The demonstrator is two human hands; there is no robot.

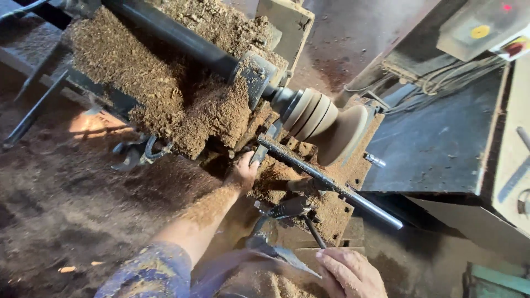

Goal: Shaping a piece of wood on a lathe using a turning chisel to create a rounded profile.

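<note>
Reaching up, left hand [243, 172] is curled round a flat metal tool [258, 154] by the grooved wood piece [326, 124] on the lathe; right hand [350, 273] rests open, empty, on sawdusty cloth [248, 276].

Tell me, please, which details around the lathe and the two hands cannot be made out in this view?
- Left hand, head view: fingers hidden behind the tool rest and sawdust, grip unclear.
- Right hand: cut off by the bottom edge.
- Lathe bed: buried in sawdust.
- Turned wooden piece: far face turned away.

Right hand [350, 274] cut off by the bottom edge; left hand [243, 172] fingertips hidden behind tool rest [309, 168].
</note>
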